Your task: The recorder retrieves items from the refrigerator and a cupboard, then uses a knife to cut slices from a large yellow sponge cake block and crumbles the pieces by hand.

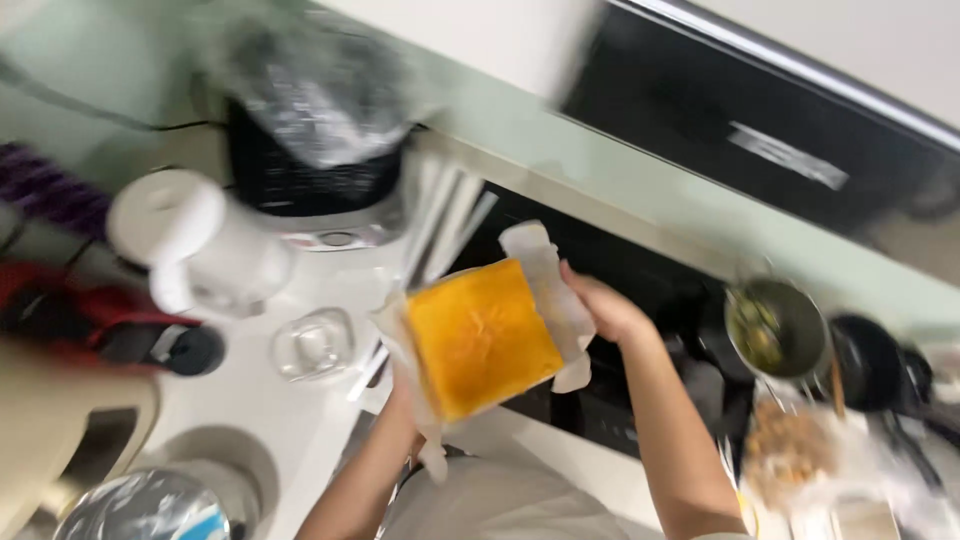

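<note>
White countertop (330, 400) runs beside a black glass cooktop (620, 270), all seen from above and smeared by motion blur. Over the seam between them the person holds a square golden-yellow cake (483, 337) sitting on its white baking paper (560, 300). The right hand (605, 308) grips the far edge, fingers curled round paper and cake side. The left hand (405, 385) is mostly hidden beneath the near edge; it appears to support the paper from below, though its fingers cannot be made out.

A clear glass (313, 344) stands on the counter just left of the cake, with a white jug-like appliance (195, 245) and a black appliance (310, 170) behind it. A small pot (778, 325) sits on the cooktop to the right.

By the look of it, the cake is in mid-carry, held level and clear of the surface; setting it down would call for a flat free spot and even support so the soft slab does not sag.
</note>
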